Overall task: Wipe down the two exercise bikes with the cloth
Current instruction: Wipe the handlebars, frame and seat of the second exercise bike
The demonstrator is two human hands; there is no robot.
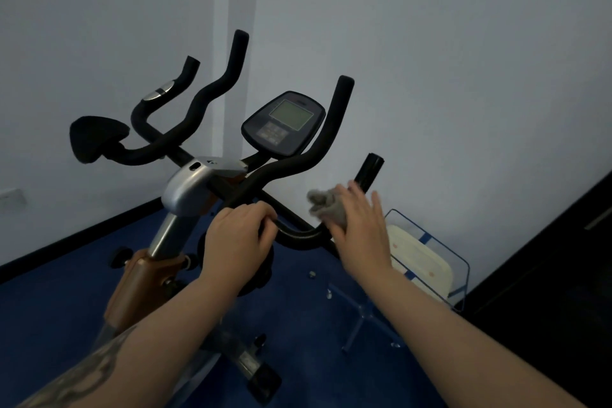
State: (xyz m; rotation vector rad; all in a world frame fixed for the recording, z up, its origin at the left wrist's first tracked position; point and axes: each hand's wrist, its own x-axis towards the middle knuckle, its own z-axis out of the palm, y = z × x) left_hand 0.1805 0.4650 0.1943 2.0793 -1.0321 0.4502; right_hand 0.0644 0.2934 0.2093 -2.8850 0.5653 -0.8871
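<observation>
An exercise bike (pixel 185 189) with a silver and copper frame stands in front of me in a corner. Its black foam handlebars (pixel 298 162) curve up around a dark console (pixel 284 122) with a pale screen. My left hand (pixel 236 242) grips the lower handlebar near the stem. My right hand (pixel 362 225) presses a crumpled grey cloth (pixel 326 205) against the right handlebar bend, fingers straight, just below the bar's glossy black end (pixel 368 172). Only one bike is in view.
A clear plastic bin (pixel 457 262) with blue tape holds a white object on the blue floor at the right. A dark cabinet (pixel 563 275) stands at the far right. White walls meet behind the bike; a black skirting runs along the left.
</observation>
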